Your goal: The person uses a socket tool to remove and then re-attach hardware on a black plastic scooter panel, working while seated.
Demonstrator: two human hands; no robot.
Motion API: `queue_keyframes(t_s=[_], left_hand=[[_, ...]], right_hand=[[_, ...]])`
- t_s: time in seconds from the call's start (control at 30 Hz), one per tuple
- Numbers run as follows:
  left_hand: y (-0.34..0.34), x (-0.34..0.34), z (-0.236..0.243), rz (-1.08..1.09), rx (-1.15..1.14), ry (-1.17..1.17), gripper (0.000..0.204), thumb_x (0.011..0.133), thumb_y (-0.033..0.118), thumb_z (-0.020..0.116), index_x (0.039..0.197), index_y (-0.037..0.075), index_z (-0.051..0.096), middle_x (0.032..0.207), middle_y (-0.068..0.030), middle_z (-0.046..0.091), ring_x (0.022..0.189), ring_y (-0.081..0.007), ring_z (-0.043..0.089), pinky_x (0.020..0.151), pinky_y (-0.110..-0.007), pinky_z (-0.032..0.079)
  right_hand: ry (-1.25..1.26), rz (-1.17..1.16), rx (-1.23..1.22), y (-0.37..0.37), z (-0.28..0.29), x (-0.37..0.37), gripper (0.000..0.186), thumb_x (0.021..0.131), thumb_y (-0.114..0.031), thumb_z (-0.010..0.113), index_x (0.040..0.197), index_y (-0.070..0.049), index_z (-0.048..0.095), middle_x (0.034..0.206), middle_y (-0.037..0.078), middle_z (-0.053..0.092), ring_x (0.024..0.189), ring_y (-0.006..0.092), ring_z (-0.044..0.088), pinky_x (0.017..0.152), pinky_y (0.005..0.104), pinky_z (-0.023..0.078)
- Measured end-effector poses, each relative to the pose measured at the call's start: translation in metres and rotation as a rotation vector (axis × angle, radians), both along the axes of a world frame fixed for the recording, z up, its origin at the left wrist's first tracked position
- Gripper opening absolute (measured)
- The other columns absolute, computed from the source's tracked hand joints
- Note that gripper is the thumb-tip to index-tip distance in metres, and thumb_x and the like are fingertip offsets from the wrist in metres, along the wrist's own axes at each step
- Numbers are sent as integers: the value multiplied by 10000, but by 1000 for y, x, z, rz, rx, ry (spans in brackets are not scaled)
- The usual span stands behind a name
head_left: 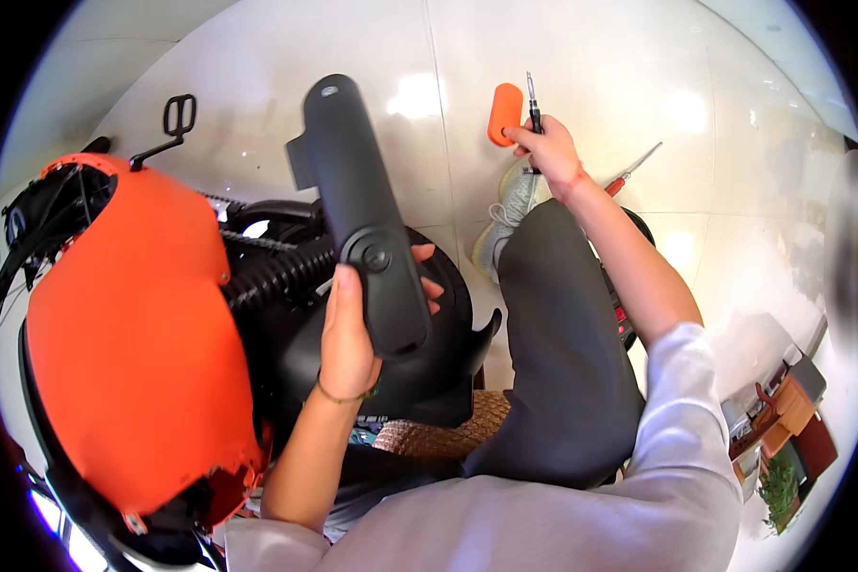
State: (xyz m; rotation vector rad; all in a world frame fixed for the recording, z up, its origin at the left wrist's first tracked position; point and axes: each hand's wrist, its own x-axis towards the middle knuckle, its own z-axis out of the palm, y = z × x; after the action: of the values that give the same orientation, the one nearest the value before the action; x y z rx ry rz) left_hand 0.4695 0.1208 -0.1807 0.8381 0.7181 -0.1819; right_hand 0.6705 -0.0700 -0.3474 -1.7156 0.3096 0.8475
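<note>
My left hand (pixel 348 329) is closed around the lower end of a long black plastic cover (pixel 367 205). The cover stands up and leans a little, with rounded ends, a round recess and a side tab; my thumb lies on its face. In my right hand (pixel 548 153), farther forward over the floor, is a black-handled screwdriver (pixel 535 116) with its metal tip pointing away from me. My right fingertips overlap the lower end of a small orange oval piece (pixel 505 110); whether they grip it too I cannot tell.
A vehicle with an orange body panel (pixel 138 334), a black coil spring (pixel 281 276) and a mirror-like part (pixel 178 116) stands at left. A red-handled screwdriver (pixel 620 183) lies on the floor beyond my right forearm. My shoe (pixel 510 224) is below my right hand. A plant (pixel 780 491) stands far right.
</note>
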Motion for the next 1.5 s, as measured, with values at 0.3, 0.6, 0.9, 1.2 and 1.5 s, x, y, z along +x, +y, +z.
queue_keyframes(t_s=[0.3,0.6,0.9,1.2,1.5], left_hand=[[-26,-76,77,-60,-48,-96,680,966,557,150,1249,19,454,1192,-169,561,861,-204,617,749,-336,536],[-70,-193,171,96,-171,-117,579,1000,476,217,1214,21,504,1047,-75,618,899,-132,603,811,-267,495],[-94,-284,197,206,-82,-235,592,1009,448,216,1246,-30,473,1184,-97,564,1067,-134,545,947,-280,423],[-108,-327,205,138,188,-391,508,958,338,472,1320,-10,391,1241,-94,507,1131,-144,491,985,-303,382],[-110,-335,218,92,230,-369,528,876,180,632,1312,2,394,1178,-74,537,1074,-130,518,938,-292,422]], right_hand=[[214,174,640,-15,281,-125,387,853,-55,615,1193,-36,433,890,66,614,672,85,573,499,179,358],[262,120,852,-29,356,-299,475,858,-51,496,1306,19,355,1009,169,596,678,100,538,449,167,315],[-1,170,568,-49,407,-413,535,835,21,575,1324,32,357,1014,68,549,755,67,499,593,196,415],[-92,267,554,-49,423,-435,535,843,9,580,1327,29,353,1061,102,545,776,94,536,631,221,458],[-272,438,406,-65,413,-439,623,776,-89,718,1286,40,384,1073,83,523,763,85,536,637,232,468]])
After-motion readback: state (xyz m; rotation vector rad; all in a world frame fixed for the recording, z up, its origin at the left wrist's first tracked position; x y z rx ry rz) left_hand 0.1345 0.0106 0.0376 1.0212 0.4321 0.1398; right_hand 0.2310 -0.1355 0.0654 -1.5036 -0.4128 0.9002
